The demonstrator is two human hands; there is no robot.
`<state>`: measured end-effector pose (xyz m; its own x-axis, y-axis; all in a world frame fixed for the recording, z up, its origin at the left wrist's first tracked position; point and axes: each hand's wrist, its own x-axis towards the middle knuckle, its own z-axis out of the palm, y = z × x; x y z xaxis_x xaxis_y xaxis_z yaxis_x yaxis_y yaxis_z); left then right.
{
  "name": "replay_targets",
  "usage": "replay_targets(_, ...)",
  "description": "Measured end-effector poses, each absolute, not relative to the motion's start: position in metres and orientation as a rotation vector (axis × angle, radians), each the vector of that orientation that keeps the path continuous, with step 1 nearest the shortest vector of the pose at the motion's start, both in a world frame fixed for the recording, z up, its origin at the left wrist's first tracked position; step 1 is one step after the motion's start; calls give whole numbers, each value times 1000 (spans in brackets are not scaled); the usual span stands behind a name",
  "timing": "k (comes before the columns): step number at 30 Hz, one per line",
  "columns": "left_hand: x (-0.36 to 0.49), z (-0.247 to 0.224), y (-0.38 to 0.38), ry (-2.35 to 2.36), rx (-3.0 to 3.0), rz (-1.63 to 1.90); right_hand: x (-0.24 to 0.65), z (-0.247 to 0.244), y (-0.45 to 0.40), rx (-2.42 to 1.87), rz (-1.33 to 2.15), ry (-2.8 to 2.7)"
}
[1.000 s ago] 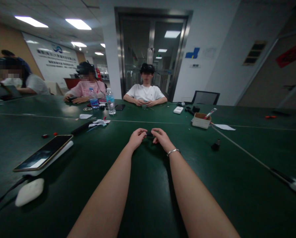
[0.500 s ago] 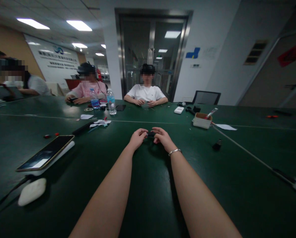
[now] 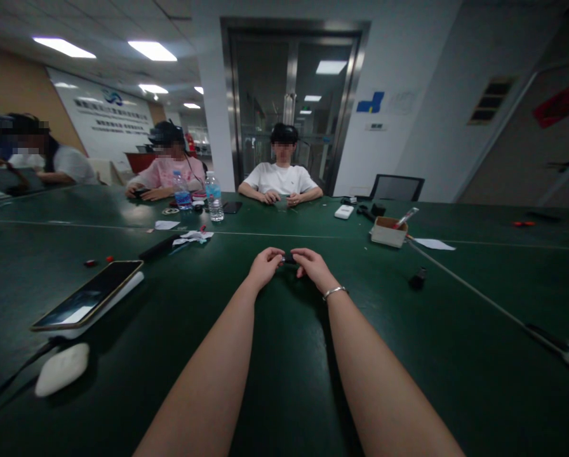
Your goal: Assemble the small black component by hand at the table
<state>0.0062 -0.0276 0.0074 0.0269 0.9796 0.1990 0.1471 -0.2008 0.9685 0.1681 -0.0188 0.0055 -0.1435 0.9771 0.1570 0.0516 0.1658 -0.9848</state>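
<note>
So the biggest thing here is a dark green table [image 3: 284, 355], with a person in a white T-shirt [image 3: 282, 178] sitting across it and a person in pink [image 3: 173, 171] off to the left. The phone [image 3: 91, 294] is lying on a white block [image 3: 134, 284] over on the left, with a whitish rounded object [image 3: 63, 369] near it. Two plastic bottles [image 3: 214, 198] stand close together toward the far side, and a small open box [image 3: 389, 232] with a pen-like item [image 3: 406, 218] leaning in it sits right of center.

Both hands are out front, close together but apart. The left hand [image 3: 266, 266] has thumb and fingertips pinched on one end of a small dark object [image 3: 288, 259], and the right hand [image 3: 312, 268] has its fingers curled at the other end; can't tell how firmly. That little thing is right between them, mostly covered by fingers.
</note>
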Motion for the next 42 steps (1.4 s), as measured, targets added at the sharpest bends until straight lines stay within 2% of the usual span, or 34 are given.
replay_targets(42, 7, 7, -26, 1213, 1494, 1283, 168, 9, -21, -1099, 1155, -1414)
